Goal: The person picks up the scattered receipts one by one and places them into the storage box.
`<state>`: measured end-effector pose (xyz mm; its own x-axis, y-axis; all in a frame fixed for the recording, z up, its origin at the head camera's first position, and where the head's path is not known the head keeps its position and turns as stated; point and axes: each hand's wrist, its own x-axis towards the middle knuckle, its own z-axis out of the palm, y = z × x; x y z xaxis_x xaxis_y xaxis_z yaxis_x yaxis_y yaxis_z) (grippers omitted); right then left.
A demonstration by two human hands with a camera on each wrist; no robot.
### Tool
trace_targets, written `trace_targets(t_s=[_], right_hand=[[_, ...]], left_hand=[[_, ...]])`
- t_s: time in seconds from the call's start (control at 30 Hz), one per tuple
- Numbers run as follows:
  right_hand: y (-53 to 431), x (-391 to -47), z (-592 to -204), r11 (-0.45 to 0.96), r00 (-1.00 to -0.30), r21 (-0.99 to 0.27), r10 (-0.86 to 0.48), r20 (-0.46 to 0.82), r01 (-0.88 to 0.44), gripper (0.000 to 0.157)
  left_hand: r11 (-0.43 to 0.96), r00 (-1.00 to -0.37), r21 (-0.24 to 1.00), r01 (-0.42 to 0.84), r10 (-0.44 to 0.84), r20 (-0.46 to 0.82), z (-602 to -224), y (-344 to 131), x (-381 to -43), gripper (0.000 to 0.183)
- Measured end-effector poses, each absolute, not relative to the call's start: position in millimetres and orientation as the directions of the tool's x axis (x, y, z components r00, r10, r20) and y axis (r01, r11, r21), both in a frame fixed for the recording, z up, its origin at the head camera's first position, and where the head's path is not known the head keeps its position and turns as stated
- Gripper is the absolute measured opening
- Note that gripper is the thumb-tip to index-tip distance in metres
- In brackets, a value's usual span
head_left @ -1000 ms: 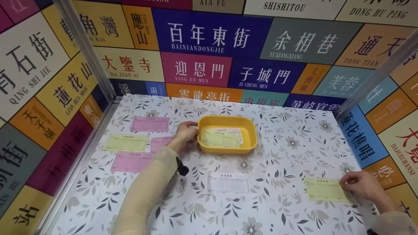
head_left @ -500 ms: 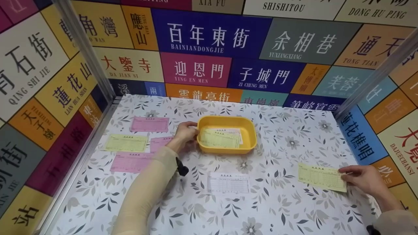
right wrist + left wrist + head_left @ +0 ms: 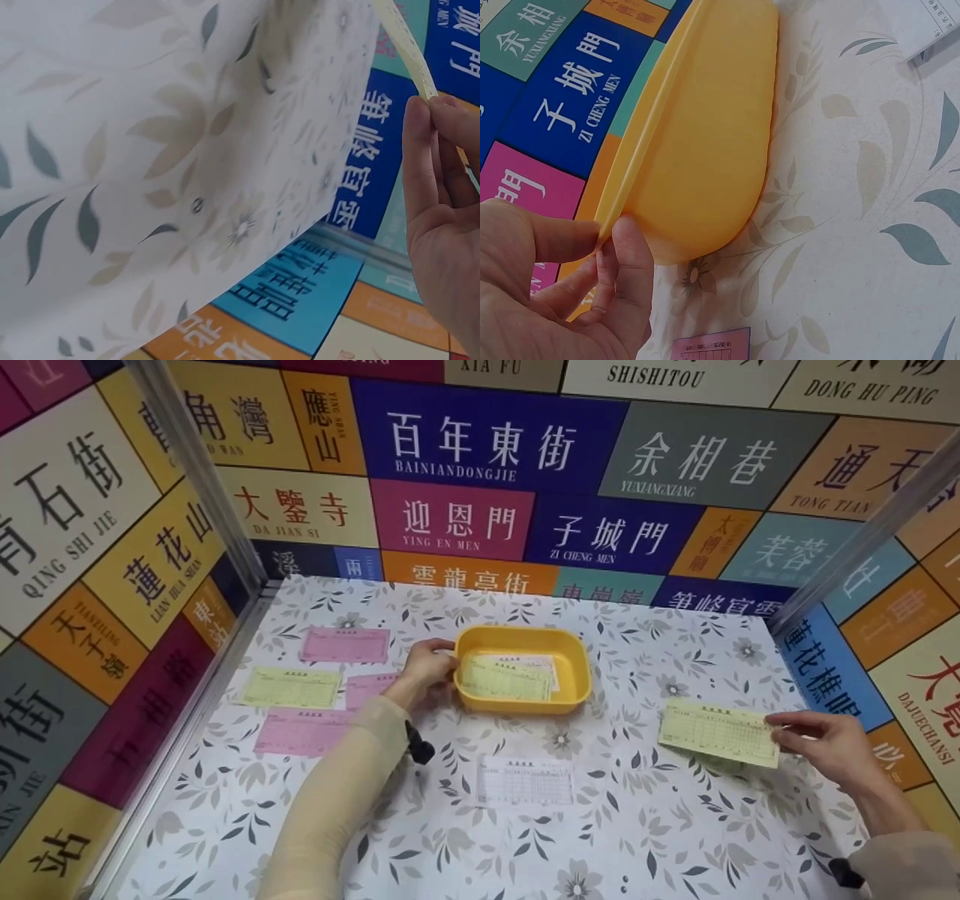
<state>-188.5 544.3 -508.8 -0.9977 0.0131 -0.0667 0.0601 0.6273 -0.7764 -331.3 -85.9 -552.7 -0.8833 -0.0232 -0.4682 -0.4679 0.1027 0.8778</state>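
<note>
Where the flowered cloth (image 3: 660,847) spreads nearest me, a white slip (image 3: 525,781) lies flat. Slightly farther, my right hand (image 3: 829,739), thumb and fingertips together, holds a yellow slip (image 3: 716,733) by its right end above the cloth. Beyond, my left hand (image 3: 427,666) pinches the left rim of a yellow tray (image 3: 521,707) with other slips (image 3: 504,682) inside; pink slips (image 3: 343,646) lie to its left, with a lettered wall (image 3: 454,521) behind.

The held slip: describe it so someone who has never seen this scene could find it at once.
On the flowered table, find the yellow tub. Right of it and nearer the camera, the right hand pinches the slip, yellow with printed lines, by its right end. Other yellow slips lie left of the tub or inside it; only this one is held.
</note>
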Motion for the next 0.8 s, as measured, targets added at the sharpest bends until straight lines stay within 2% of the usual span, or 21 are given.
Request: trace_targets(t_s=[0.37, 0.6, 0.8], right_hand=[[512.1, -201.5, -491.9, 0.502, -0.998, -0.864, -0.049, 0.031, -0.052, 0.031], [491.4, -215.2, -489.9, 0.516, -0.994, -0.85, -0.069, 0.086, -0.109, 0.033], [469.0, -231.5, -495.6, 0.38, -0.99, -0.916, -0.09, 0.105, -0.132, 0.032]], left_hand=[[0.13, -0.88, 0.871, -0.474, -0.048, -0.472, -552.2, -83.4, -331.4, 0.048], [0.139, -0.874, 0.863, -0.485, -0.068, -0.481, -552.4, -82.7, -332.0, 0.047], [0.14, -0.872, 0.861, -0.489, -0.067, -0.484, -551.8, -81.7, -332.3, 0.046]])
